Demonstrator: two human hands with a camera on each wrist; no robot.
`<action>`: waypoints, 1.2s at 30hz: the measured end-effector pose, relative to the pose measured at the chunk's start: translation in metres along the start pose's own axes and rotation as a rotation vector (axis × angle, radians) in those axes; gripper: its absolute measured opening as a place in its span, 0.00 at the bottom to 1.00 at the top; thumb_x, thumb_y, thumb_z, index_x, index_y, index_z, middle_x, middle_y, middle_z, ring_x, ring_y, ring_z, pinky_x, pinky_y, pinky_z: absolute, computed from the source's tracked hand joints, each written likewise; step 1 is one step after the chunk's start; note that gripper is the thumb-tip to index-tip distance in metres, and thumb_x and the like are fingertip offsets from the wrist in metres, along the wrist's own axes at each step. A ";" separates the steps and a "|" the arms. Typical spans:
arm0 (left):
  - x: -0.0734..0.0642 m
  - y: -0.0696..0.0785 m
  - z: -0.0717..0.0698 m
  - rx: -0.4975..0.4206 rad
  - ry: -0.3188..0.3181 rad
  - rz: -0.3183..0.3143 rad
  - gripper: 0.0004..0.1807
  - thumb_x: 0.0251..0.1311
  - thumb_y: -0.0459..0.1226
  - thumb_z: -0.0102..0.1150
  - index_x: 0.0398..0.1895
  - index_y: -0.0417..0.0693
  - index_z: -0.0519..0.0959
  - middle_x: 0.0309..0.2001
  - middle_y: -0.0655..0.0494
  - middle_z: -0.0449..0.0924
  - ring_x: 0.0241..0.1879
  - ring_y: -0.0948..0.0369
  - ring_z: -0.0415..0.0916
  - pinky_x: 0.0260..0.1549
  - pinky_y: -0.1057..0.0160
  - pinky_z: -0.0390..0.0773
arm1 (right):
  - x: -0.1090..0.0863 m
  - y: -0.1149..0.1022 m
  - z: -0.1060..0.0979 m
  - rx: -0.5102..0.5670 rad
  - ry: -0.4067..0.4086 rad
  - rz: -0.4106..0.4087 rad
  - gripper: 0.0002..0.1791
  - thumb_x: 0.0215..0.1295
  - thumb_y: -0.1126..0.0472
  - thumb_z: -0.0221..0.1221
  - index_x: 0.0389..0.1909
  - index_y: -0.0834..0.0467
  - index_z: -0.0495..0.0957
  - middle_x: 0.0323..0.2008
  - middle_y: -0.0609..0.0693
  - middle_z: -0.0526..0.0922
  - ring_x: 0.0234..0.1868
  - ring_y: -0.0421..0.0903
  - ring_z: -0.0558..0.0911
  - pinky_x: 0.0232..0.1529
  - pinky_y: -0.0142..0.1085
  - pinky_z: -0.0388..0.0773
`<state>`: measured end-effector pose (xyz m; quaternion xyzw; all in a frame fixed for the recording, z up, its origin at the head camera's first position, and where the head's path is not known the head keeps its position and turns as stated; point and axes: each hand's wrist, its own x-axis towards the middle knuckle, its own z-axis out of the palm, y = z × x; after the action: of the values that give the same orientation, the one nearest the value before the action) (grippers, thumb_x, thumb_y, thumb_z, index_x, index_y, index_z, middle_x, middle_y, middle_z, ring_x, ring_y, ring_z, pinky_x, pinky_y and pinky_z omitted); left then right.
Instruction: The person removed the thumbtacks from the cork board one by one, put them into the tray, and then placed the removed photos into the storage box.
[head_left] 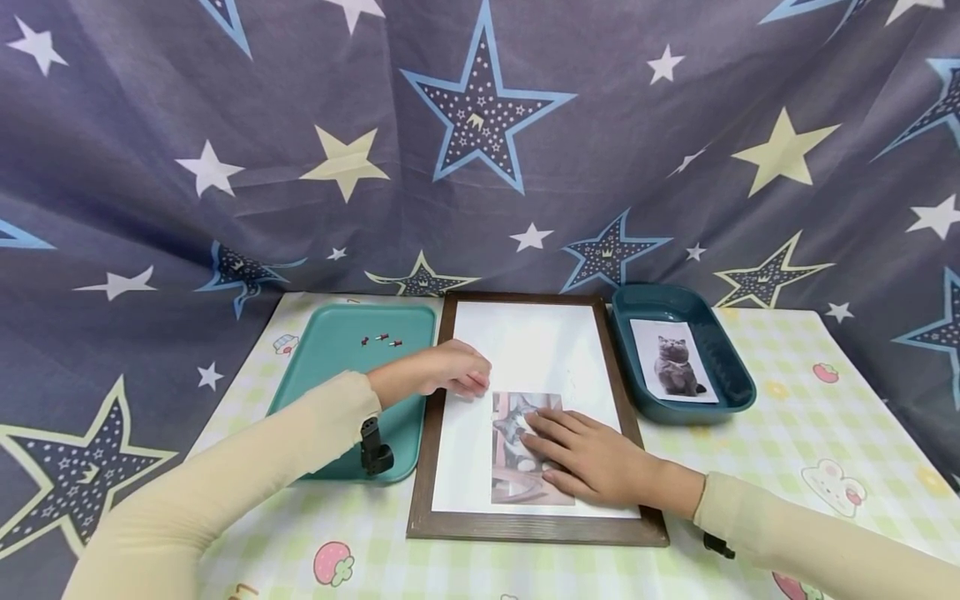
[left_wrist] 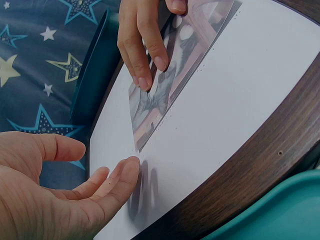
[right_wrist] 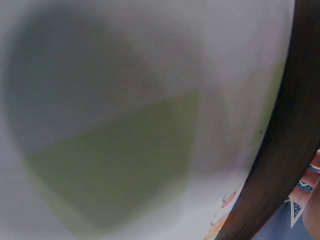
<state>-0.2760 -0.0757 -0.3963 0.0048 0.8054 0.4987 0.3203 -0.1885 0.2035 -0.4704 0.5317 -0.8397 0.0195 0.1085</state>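
Note:
A cat photo [head_left: 517, 492] lies on the white board [head_left: 525, 342] inside a brown wooden frame. My right hand [head_left: 592, 458] rests flat on this photo, fingers spread across its upper right part and covering some of the cat. Just above the photo's top left corner is my left hand [head_left: 459, 368]. In the left wrist view, the left hand's thumb [left_wrist: 65, 149] stands apart from the fingers [left_wrist: 122, 175], with nothing held between them. Those fingertips are right by the photo's corner. Only a bit of the right hand's fingers [right_wrist: 302, 192] shows in the right wrist view.
Left of the frame [head_left: 427, 467], a teal tray [head_left: 315, 358] bears three red push pins [head_left: 382, 337]. A dark teal bin [head_left: 731, 375] at the right holds a grey cat picture [head_left: 675, 362]. Beneath everything is a checked tablecloth [head_left: 787, 417]; a starry curtain [head_left: 570, 167] hangs behind.

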 end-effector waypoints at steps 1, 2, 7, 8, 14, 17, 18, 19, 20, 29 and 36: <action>0.000 0.000 0.001 0.000 -0.002 0.001 0.21 0.64 0.34 0.53 0.58 0.31 0.76 0.41 0.47 0.84 0.36 0.60 0.84 0.46 0.63 0.86 | 0.000 0.000 0.000 -0.001 0.004 -0.001 0.29 0.80 0.47 0.48 0.75 0.54 0.66 0.76 0.55 0.66 0.75 0.54 0.67 0.71 0.51 0.71; 0.001 0.000 0.002 -0.003 -0.006 -0.001 0.21 0.64 0.34 0.53 0.58 0.31 0.76 0.41 0.47 0.84 0.36 0.60 0.83 0.46 0.63 0.86 | 0.000 0.000 0.000 -0.003 0.008 -0.003 0.29 0.80 0.47 0.48 0.75 0.54 0.66 0.76 0.55 0.67 0.75 0.54 0.67 0.70 0.51 0.71; 0.001 0.001 0.005 -0.003 -0.013 -0.007 0.21 0.64 0.33 0.53 0.58 0.31 0.76 0.41 0.47 0.84 0.36 0.60 0.83 0.46 0.63 0.86 | 0.000 0.000 0.000 -0.003 0.027 -0.013 0.28 0.79 0.47 0.49 0.74 0.54 0.68 0.75 0.56 0.68 0.75 0.55 0.68 0.70 0.51 0.72; 0.000 0.001 0.005 -0.004 -0.014 -0.009 0.21 0.64 0.32 0.53 0.58 0.30 0.76 0.41 0.47 0.84 0.36 0.59 0.83 0.46 0.63 0.86 | 0.000 0.000 0.000 -0.003 0.029 -0.014 0.28 0.79 0.47 0.49 0.74 0.55 0.68 0.75 0.56 0.68 0.75 0.55 0.68 0.70 0.51 0.72; 0.001 0.001 0.007 -0.014 -0.013 -0.025 0.20 0.65 0.33 0.53 0.58 0.30 0.76 0.42 0.45 0.84 0.38 0.58 0.84 0.46 0.63 0.86 | 0.000 0.000 0.001 0.000 0.028 -0.013 0.28 0.79 0.47 0.49 0.74 0.54 0.67 0.75 0.56 0.67 0.75 0.55 0.68 0.70 0.51 0.72; 0.002 0.000 0.007 -0.025 -0.008 -0.030 0.19 0.65 0.33 0.54 0.56 0.30 0.77 0.41 0.46 0.84 0.37 0.58 0.84 0.45 0.63 0.87 | 0.000 0.001 0.001 0.001 0.028 -0.011 0.29 0.79 0.47 0.49 0.75 0.54 0.67 0.75 0.56 0.67 0.75 0.54 0.68 0.70 0.51 0.72; 0.002 0.000 0.007 -0.032 -0.008 -0.035 0.19 0.65 0.33 0.54 0.56 0.30 0.77 0.41 0.46 0.84 0.37 0.59 0.83 0.45 0.64 0.87 | 0.000 0.001 0.001 0.003 0.029 -0.011 0.29 0.79 0.47 0.49 0.75 0.54 0.67 0.75 0.56 0.67 0.75 0.55 0.68 0.70 0.51 0.72; 0.002 0.000 0.007 -0.036 -0.007 -0.038 0.18 0.65 0.33 0.54 0.55 0.30 0.77 0.40 0.46 0.84 0.36 0.59 0.83 0.45 0.64 0.87 | 0.000 0.001 0.001 0.002 0.030 -0.011 0.29 0.79 0.47 0.49 0.75 0.54 0.67 0.75 0.56 0.67 0.75 0.55 0.68 0.70 0.51 0.72; 0.002 0.000 0.007 -0.041 -0.007 -0.042 0.18 0.66 0.33 0.54 0.55 0.30 0.77 0.40 0.47 0.84 0.36 0.59 0.84 0.45 0.64 0.87 | 0.000 0.001 0.001 0.002 0.030 -0.010 0.29 0.79 0.47 0.49 0.75 0.54 0.67 0.75 0.56 0.67 0.75 0.55 0.68 0.70 0.51 0.72; 0.000 0.001 0.006 -0.041 -0.022 -0.051 0.18 0.70 0.34 0.52 0.56 0.30 0.77 0.44 0.44 0.84 0.38 0.58 0.83 0.47 0.62 0.86 | 0.000 0.001 0.002 -0.001 0.018 -0.005 0.29 0.80 0.47 0.48 0.75 0.54 0.66 0.76 0.55 0.66 0.75 0.54 0.67 0.70 0.51 0.71; 0.000 0.000 0.006 -0.051 -0.023 -0.050 0.18 0.68 0.34 0.53 0.56 0.30 0.77 0.45 0.43 0.84 0.38 0.58 0.83 0.47 0.62 0.86 | -0.001 0.001 0.002 0.001 0.011 -0.003 0.29 0.80 0.47 0.48 0.75 0.53 0.66 0.76 0.55 0.66 0.76 0.53 0.67 0.71 0.50 0.71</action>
<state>-0.2729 -0.0705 -0.3983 -0.0178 0.7885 0.5110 0.3417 -0.1894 0.2041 -0.4723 0.5327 -0.8384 0.0227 0.1131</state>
